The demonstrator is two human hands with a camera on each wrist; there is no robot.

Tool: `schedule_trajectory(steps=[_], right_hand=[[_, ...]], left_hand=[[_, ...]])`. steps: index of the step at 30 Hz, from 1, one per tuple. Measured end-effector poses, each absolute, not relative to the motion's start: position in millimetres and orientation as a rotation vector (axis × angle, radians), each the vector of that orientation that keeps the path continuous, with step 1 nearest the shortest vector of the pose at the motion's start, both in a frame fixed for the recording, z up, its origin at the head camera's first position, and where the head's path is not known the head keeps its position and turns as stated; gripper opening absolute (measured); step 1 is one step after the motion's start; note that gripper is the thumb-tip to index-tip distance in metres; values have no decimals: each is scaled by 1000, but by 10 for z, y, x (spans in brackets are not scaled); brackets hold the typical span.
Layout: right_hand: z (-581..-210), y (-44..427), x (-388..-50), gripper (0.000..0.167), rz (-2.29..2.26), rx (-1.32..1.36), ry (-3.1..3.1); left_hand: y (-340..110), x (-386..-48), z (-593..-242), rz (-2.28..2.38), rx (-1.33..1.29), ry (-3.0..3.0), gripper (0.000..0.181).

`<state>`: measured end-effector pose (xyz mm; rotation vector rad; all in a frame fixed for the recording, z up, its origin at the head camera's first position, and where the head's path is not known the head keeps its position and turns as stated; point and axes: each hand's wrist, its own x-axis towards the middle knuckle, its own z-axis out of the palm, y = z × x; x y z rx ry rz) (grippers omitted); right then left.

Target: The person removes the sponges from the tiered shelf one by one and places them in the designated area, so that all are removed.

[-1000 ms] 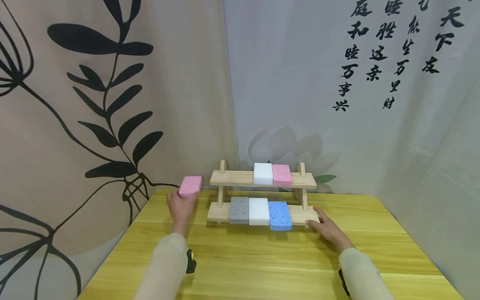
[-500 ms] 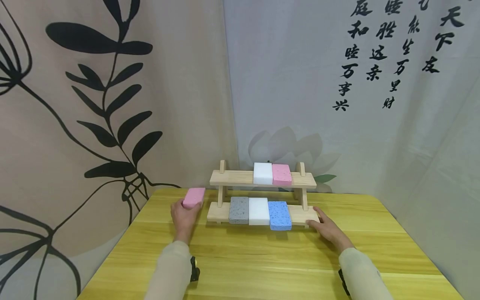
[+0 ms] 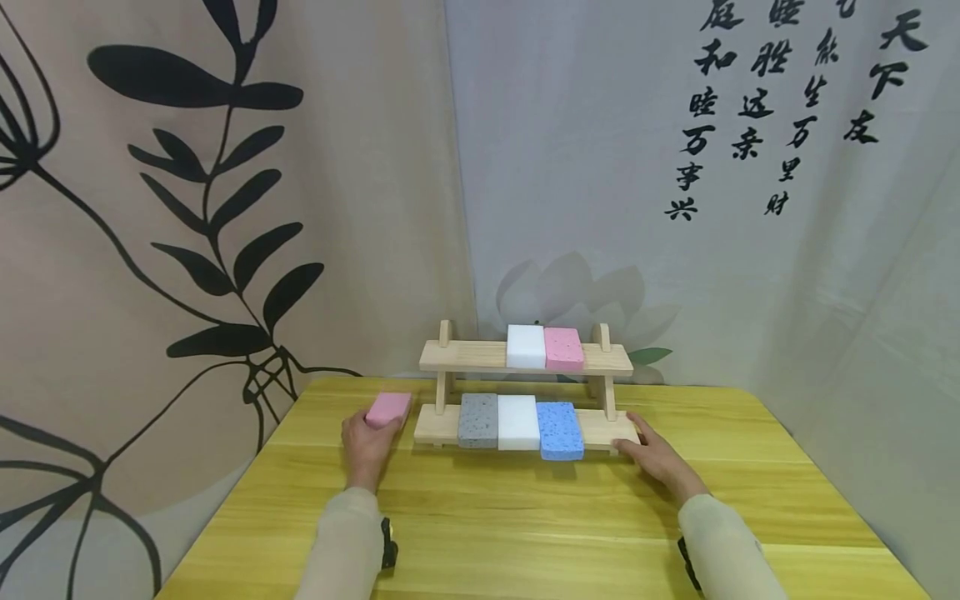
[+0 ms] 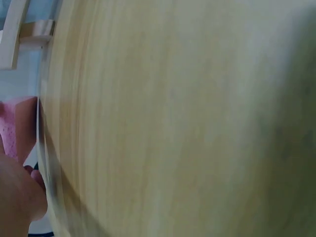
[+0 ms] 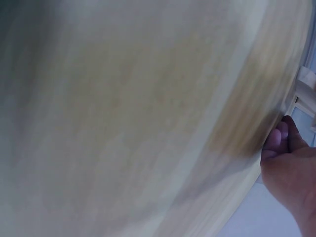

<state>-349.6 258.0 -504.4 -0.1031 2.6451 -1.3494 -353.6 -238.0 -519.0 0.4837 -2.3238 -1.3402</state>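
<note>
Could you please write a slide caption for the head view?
Left hand holding a pink sponge beside a two-tier wooden rack of five sponges, right hand at its right end.

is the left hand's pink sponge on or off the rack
Off: the left hand's grip holds the pink sponge left of the rack.

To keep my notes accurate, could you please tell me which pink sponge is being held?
The pink sponge left of the rack, gripped by the left hand; the other pink sponge lies untouched on the upper shelf.
</note>
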Motion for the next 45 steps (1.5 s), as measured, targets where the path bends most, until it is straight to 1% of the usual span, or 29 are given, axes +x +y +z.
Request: schedule_trajectory(steps=[18,25,28,36,45], right_hand=[[-5064,2613,-3480,89,-1340,-101,2640],[-5057,2625,-3477,91,-1320,-86,2647],[-5054,2630,-3472,91,-1323,-76,2642],[-5047,2638,-3466,91,-1333,-84,2634],[-5046,2600,-3479,90,-1369,-114,2616]], left_hand=[[-2409,-3491,-5220,-1222,480,-2427,73],[-2417,-3486,-5233,-1263,475,-2461,80],[-2412,-3478,-5222,-1291,487,-2458,81],[-2394,-3420,-5151,-1323,480,-2448,80],[-2421,-3434,-4937,-1371,496,-2366,79]])
